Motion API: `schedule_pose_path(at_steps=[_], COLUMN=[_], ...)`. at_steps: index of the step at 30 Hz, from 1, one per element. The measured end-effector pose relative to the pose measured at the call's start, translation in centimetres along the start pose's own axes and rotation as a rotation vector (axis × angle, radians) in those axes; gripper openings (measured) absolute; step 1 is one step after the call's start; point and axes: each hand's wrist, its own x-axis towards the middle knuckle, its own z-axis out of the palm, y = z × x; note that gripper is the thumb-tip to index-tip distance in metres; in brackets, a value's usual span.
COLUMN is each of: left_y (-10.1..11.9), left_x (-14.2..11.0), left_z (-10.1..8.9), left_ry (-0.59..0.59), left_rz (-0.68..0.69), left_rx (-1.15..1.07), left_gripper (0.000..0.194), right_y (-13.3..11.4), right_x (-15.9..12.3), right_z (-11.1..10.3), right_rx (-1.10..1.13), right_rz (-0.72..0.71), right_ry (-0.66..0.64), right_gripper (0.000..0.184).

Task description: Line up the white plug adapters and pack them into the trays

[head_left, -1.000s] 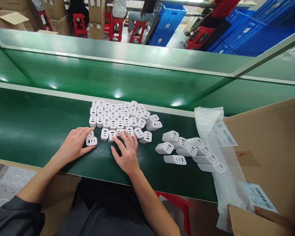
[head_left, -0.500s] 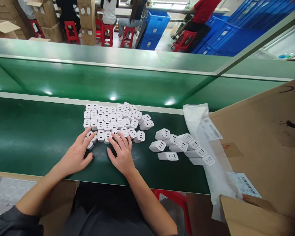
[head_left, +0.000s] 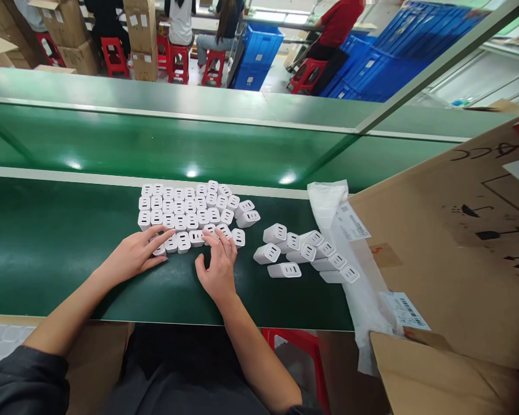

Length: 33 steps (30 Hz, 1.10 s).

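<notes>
Rows of white two-port chargers [head_left: 179, 206] stand close together on the green work surface [head_left: 69, 242], ports facing up. At the left end of the front row, my left hand [head_left: 132, 256] has its thumb and fingers around a white charger [head_left: 159, 250], partly hidden by them. My right hand [head_left: 218, 268] lies over the right part of the front row, its fingertips touching the chargers there. Its thumb is bent and apart from the fingers, with nothing seen between them. Several looser chargers [head_left: 285, 270] lie tilted to the right of my right hand.
A white plastic bag [head_left: 335, 199] and a large cardboard box [head_left: 436, 242] border the right side. Behind the surface runs a green panel [head_left: 134, 144]. Farther back are seated people, red stools [head_left: 179, 63], blue crates [head_left: 259, 49] and cartons [head_left: 140, 34].
The chargers at the front row's left end have come upright and into line. My left hand's fingers have closed in around them, while my right hand has shifted right along the row.
</notes>
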Motion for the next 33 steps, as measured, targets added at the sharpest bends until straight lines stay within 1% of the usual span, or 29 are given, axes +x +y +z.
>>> schedule_pose_path(at_steps=[2, 4, 8, 11, 16, 18, 21, 22, 24, 26, 28, 30, 32, 33], left_y=[0.3, 0.8, 2.1, 2.5, 2.0, 1.7, 1.2, 1.2, 1.0, 1.0, 1.0, 0.9, 0.9, 0.9], left_x=[0.4, 0.9, 2.1, 2.4, 2.1, 1.9, 1.6, 1.5, 1.4, 1.3, 1.2, 1.2, 1.1, 1.1], left_z=[-0.3, -0.2, 0.5, 1.0, 1.2, 1.2, 1.1, 1.1, 1.0, 0.8, 0.7, 0.7, 0.8, 1.0], left_ry=[0.001, 0.024, 0.062, 0.092, 0.157, 0.157, 0.129, 0.119, 0.109, 0.121, 0.132, 0.134, 0.124, 0.118], left_rz=[0.013, -0.004, -0.051, -0.063, -0.022, -0.009, -0.015, -0.021, -0.020, -0.014, -0.011, -0.021, -0.034, -0.039], left_rx=[0.021, 0.046, 0.103, 0.133, 0.102, 0.084, 0.039, 0.028, 0.027, 0.045, 0.058, 0.061, 0.049, 0.038], left_gripper=[0.061, 0.064, 0.057, 0.053, 0.042, 0.039, 0.038, 0.039, 0.040, 0.042, 0.044, 0.046, 0.048, 0.049], right_y=[0.0, -0.1, -0.4, -0.7, -1.1, -1.4, -1.7, -1.7, -1.3, -0.4, 0.8, 1.8, 2.0, 1.8], right_x=[0.1, 0.2, 0.2, 0.1, -0.2, -0.4, -0.6, -0.5, 0.0, 0.7, 1.3, 1.6, 1.2, 0.8], right_z=[0.0, 0.0, -0.1, -0.2, -0.2, -0.1, -0.2, -0.4, -1.0, -1.8, -2.5, -2.8, -2.6, -2.4], right_rx=[-0.043, -0.092, -0.160, -0.146, -0.028, 0.009, 0.089, 0.121, 0.156, 0.098, -0.041, -0.166, -0.221, -0.226], right_rz=[-0.033, -0.062, -0.093, -0.099, -0.155, -0.182, -0.219, -0.228, -0.214, -0.169, -0.122, -0.121, -0.138, -0.144], right_ry=[0.019, 0.045, 0.080, 0.074, 0.040, 0.033, 0.002, 0.004, 0.049, 0.090, 0.053, -0.049, -0.139, -0.164], right_gripper=[0.029, 0.024, 0.022, 0.022, 0.024, 0.027, 0.035, 0.038, 0.042, 0.043, 0.043, 0.043, 0.045, 0.047])
